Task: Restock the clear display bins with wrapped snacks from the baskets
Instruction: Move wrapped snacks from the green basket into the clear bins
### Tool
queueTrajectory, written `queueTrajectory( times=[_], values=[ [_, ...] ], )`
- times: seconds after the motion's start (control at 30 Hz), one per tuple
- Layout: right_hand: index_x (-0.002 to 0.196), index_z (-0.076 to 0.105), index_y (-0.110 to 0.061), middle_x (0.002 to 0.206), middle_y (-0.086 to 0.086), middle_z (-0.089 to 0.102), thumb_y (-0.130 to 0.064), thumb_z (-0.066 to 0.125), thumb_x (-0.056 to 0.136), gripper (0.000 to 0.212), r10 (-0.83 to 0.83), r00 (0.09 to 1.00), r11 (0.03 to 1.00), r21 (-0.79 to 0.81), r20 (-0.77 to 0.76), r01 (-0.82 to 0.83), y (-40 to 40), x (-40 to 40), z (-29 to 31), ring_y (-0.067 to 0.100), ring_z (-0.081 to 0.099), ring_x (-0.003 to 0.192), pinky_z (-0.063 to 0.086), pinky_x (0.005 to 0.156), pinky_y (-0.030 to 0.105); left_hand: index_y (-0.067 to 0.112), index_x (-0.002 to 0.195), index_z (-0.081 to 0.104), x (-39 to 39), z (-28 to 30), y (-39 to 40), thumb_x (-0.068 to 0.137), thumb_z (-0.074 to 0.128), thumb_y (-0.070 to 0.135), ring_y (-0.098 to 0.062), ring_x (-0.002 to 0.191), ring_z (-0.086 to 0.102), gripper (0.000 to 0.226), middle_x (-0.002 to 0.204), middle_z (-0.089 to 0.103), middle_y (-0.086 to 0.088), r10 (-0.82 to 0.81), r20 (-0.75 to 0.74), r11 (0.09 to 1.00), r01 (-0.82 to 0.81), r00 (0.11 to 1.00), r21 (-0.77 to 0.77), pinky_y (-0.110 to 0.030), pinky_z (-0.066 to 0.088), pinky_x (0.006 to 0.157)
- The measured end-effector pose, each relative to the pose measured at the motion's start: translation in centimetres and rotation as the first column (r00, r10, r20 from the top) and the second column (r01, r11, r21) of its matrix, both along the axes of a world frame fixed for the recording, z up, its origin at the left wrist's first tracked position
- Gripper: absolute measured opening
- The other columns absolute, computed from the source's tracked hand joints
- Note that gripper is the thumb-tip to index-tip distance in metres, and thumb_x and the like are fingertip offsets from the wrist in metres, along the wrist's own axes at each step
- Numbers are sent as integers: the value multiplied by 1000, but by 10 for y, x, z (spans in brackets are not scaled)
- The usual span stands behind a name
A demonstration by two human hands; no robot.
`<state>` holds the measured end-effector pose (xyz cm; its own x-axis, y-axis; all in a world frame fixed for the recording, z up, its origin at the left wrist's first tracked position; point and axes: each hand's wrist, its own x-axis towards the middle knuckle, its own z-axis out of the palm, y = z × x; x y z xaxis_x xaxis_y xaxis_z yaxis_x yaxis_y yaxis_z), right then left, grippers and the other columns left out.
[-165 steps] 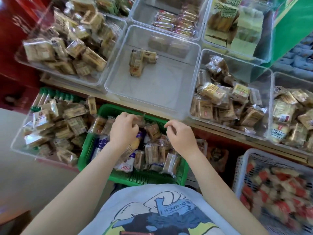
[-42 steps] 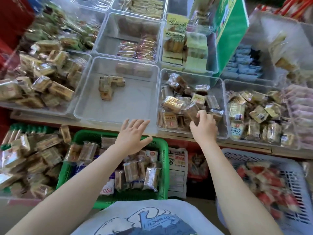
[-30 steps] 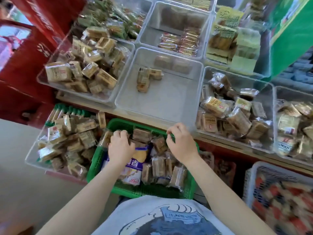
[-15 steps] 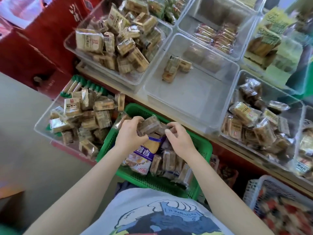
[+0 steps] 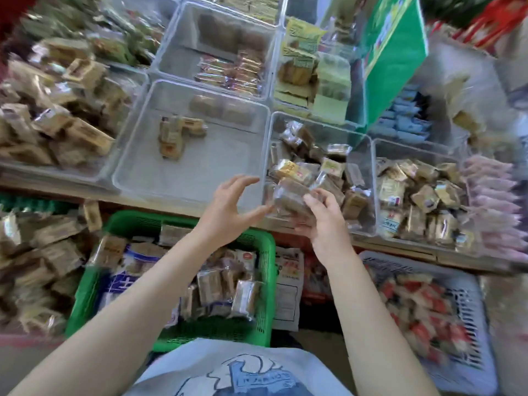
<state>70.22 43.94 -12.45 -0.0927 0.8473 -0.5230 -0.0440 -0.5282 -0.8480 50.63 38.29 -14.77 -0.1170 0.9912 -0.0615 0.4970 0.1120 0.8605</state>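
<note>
- Right hand [image 5: 325,224] grip: fingers curled round a brown wrapped snack [image 5: 288,195], held at the near left corner of the half-full clear bin [image 5: 368,178].
- Left hand [image 5: 228,208] grip wide, fingers spread, holding nothing; thumb tip just beside the snack's left end, touching or not cannot tell.
- Both forearms reach forward from the near edge, right wrist raised over the worktop edge [image 5: 400,251], left hand over the near right corner of the nearly empty bin [image 5: 148,155].
- Nearly empty bin: a few wrapped pieces [image 5: 174,135] at its far left.
- Green basket [image 5: 265,281] near, below the left arm, with more wrapped snacks [image 5: 220,290].
- White basket [image 5: 474,310] near right, red-and-white packs [image 5: 423,304] inside.
- Left bin [image 5: 125,81] piled with tan packs; edges of view motion-blurred.
</note>
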Motion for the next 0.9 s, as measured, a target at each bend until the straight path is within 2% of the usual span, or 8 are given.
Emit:
queueTrajectory(
  times=[0.1,0.2,0.3,0.47,0.63,0.77,0.87,0.9],
  values=[
    [111,46,-15,93,8,69,-11,60,97,21,-183,983,983,-1,-33,183,27,50,4,29,71,76,54,57,33,30,147,39,45,-18,35,89,69,41,-15,143,25,66,157,29,4,34,-39,998,-37,999,-59,-37,23,118],
    [109,42,-16,85,6,64,-7,62,94,26,-307,950,952,-20,-57,307,66,83,3,29,70,70,57,64,37,31,156,19,73,-46,51,86,64,59,-19,152,1,88,166,4,2,0,-247,979,-51,969,-200,-49,9,123],
    [119,41,-13,98,12,67,-10,61,95,31,-376,919,926,-37,-119,375,108,99,-3,30,72,77,60,72,40,30,158,9,83,-59,51,80,59,72,-14,151,-16,102,166,-3,6,-40,-412,975,-55,910,-216,-43,-7,119],
    [120,50,-10,122,17,60,-12,50,104,17,-386,909,917,-169,-159,360,146,99,-23,32,68,98,58,81,39,31,157,12,86,-56,56,74,66,72,-11,150,-15,107,166,2,10,-24,-434,966,-90,900,-241,-46,-3,120],
    [151,29,-14,123,23,52,0,46,100,55,-369,915,924,-169,-162,342,122,104,-21,37,68,103,57,93,44,33,156,17,85,-57,57,73,68,71,-10,150,-15,105,166,4,10,-19,-418,964,-93,908,-247,-48,-2,120],
    [126,54,-7,112,19,65,0,46,99,28,-372,913,928,-88,-169,362,75,96,-2,32,72,91,61,80,39,32,155,26,83,-46,59,81,70,59,-11,151,-9,90,165,11,8,-56,-318,967,-28,946,-254,-49,1,121],
    [106,62,-7,92,14,72,-3,43,101,20,-193,966,981,-38,-170,189,39,71,3,29,70,82,58,68,34,27,142,49,62,-31,46,90,69,36,-13,147,21,57,155,36,5,72,17,976,-67,997,-206,-43,19,119],
    [103,62,-7,90,14,72,-5,41,102,21,-101,978,995,-32,-182,97,28,61,1,29,70,81,58,67,34,25,134,56,53,-31,35,91,67,30,-14,140,34,44,146,47,4,132,43,978,-123,990,-168,-40,26,117]
  ],
)
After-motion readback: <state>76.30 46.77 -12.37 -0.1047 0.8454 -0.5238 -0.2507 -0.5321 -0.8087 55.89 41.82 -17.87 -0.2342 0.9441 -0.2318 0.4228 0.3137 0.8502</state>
